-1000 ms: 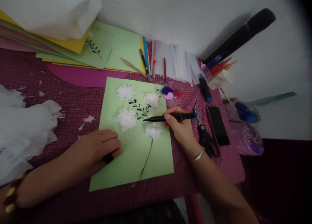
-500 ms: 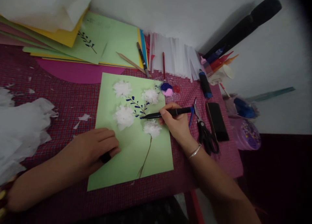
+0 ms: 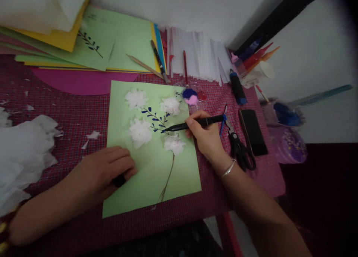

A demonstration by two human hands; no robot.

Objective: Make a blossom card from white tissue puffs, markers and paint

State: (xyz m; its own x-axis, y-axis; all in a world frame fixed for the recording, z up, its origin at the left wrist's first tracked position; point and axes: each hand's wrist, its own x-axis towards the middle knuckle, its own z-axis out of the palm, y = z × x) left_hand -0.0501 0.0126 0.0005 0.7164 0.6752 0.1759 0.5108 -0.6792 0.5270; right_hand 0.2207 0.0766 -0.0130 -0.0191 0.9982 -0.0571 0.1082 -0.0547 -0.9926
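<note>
A pale green sheet point(image 3: 149, 176) lies on the checked cloth of the surface point(image 3: 81, 115), the right hand point(image 3: 205, 135) over its 3 o'clock edge and the left hand point(image 3: 112, 165) at its 8 o'clock edge. The right hand pinches a black pen point(image 3: 177, 127) between thumb and fingers, the pen's tip down at the lower end of a sprig of dark blue leaves point(image 3: 155, 118). The left hand rests palm down, partly on the sheet, its fingers close together and slightly bent; the palm is hidden, so I cannot tell whether anything is under it. Around the pen tip sit four white paper flowers point(image 3: 140, 132), at about 9, between 10 and 11, near 12 and near 5 o'clock; a thin brown stem point(image 3: 168, 175) runs down from the last toward 6 o'clock. From the sheet's middle, a paint palette point(image 3: 191, 98) with blue and pink lies between 1 and 2 o'clock, partly over the sheet's corner. White strips point(image 3: 195, 55) lie farther out at 1 o'clock, a pencil point(image 3: 145, 66) near 12, and stacked coloured paper point(image 3: 131, 44) behind it. Scissors point(image 3: 239, 149) and a phone point(image 3: 253, 132) lie side by side toward 3 o'clock, and crumpled white paper point(image 3: 25, 152) lies at 9.
</note>
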